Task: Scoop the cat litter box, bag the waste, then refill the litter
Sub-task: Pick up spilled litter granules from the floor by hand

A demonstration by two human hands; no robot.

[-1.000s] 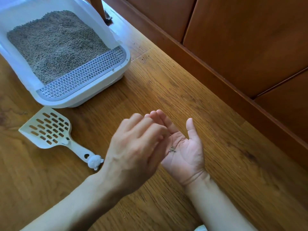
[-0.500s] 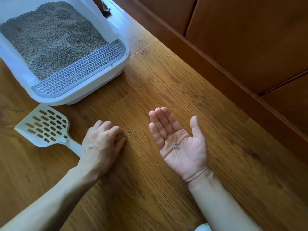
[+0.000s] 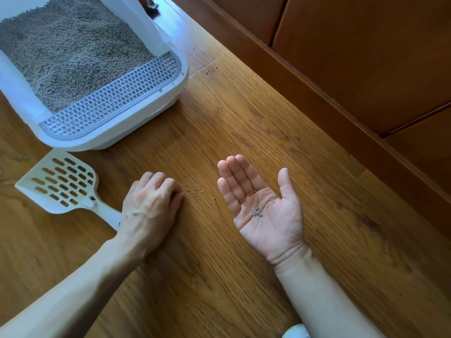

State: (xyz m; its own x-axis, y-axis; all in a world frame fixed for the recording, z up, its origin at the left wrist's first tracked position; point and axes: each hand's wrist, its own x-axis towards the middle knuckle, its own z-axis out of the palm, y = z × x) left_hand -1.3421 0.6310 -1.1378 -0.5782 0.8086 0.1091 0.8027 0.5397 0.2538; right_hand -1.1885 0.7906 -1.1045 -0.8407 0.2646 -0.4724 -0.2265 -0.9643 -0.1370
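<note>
A white litter box [image 3: 136,123] full of grey litter [image 3: 70,50] stands at the upper left, with a grey grid step at its front. A white slotted scoop [image 3: 61,184] lies flat on the wooden floor below it. My left hand [image 3: 151,206] rests knuckles-up on the floor over the scoop's handle, fingers curled, fingertips beside several stray litter grains [image 3: 192,190]. My right hand [image 3: 263,206] is held palm up and flat, with a small pile of grey grains [image 3: 257,212] in the palm.
A dark wooden cabinet [image 3: 353,57] with a raised base runs diagonally along the right. More scattered grains [image 3: 211,69] lie on the floor near the box's corner. A dark furniture foot [image 3: 151,7] stands behind the box.
My left hand left my right palm, dropped to the floor by the scattered grains, and has stayed there. My right hand has stayed open with the grains in it.
</note>
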